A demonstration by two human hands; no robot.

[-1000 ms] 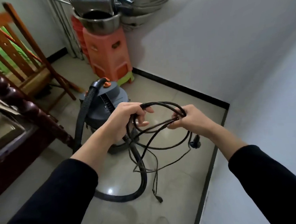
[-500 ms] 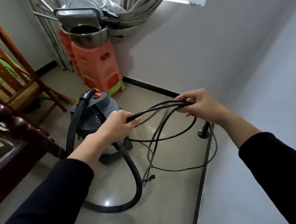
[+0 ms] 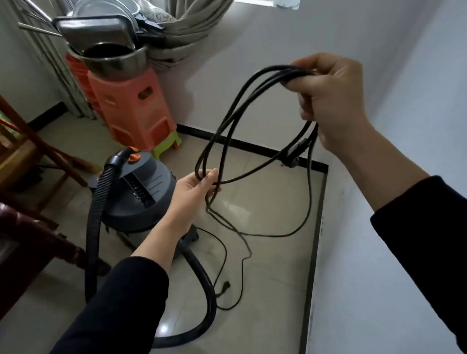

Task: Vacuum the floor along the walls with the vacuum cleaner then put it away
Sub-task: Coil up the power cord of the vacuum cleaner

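The right hand [image 3: 329, 98], raised at about two o'clock in the view, has its fingers curled round a bundle of several turns of the black power cord [image 3: 274, 70], thumb on top and the strands gathered tight in the fist. From there the loops sweep down toward eight o'clock to the left hand [image 3: 192, 196], near the centre of the view, which pinches the lower end of the same loops between thumb and bent fingers. The cord's plug [image 3: 294, 152] hangs just below the right hand, at its seven o'clock. A slack strand sags from the left hand in a shallow curve and climbs back toward the right hand, while another trails down onto the tiled floor [image 3: 275, 270] toward six o'clock. The vacuum cleaner [image 3: 144, 188], a grey drum with an orange knob on top, stands on the floor just beside the left hand at its nine o'clock, partly hidden by the wrist. Its ribbed black hose [image 3: 206, 283] leaves the top, drops down the left side and curls across the floor toward six o'clock. Beyond the vacuum, at eleven o'clock, orange plastic stools [image 3: 133, 109] carry a metal basin [image 3: 113, 60] under a grey curtain [image 3: 196, 21]. A wooden chair [image 3: 9, 142] stands at nine o'clock, and a white wall [image 3: 397, 248] fills the right side.
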